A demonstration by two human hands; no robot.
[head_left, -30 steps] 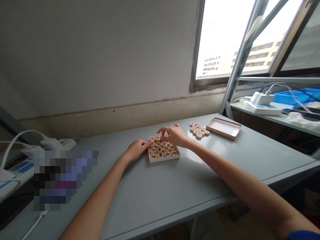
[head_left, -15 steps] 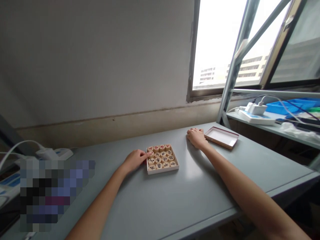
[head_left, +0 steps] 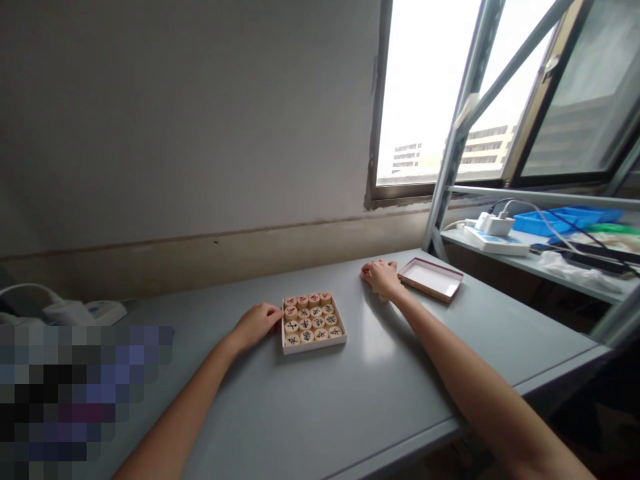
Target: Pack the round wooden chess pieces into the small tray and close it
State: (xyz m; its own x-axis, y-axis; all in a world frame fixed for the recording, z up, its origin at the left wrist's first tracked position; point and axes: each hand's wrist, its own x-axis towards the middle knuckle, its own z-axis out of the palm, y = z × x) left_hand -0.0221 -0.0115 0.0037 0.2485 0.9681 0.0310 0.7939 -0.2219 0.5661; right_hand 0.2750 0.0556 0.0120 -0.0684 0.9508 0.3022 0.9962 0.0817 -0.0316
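Observation:
A small white box (head_left: 313,345) holds a grid of round wooden chess pieces (head_left: 310,318) marked in red and black. It lies on the grey table (head_left: 350,407). My left hand (head_left: 257,323) rests on the table with curled fingers pressed against the box's left edge. My right hand (head_left: 381,277) is stretched out to the far right, fingers curled down over a small pile of loose pieces that it mostly hides. The empty box lid (head_left: 430,279) lies just right of that hand.
A metal shelf (head_left: 530,257) stands at the right with a white power strip (head_left: 495,230), cables and a blue tray (head_left: 565,219). A window is behind it. Another white power strip (head_left: 95,311) lies at the table's far left, by the wall.
My right hand left the box and moved right onto the loose pile beside the lid. My left hand stayed at the box's edge. The view shifted a little.

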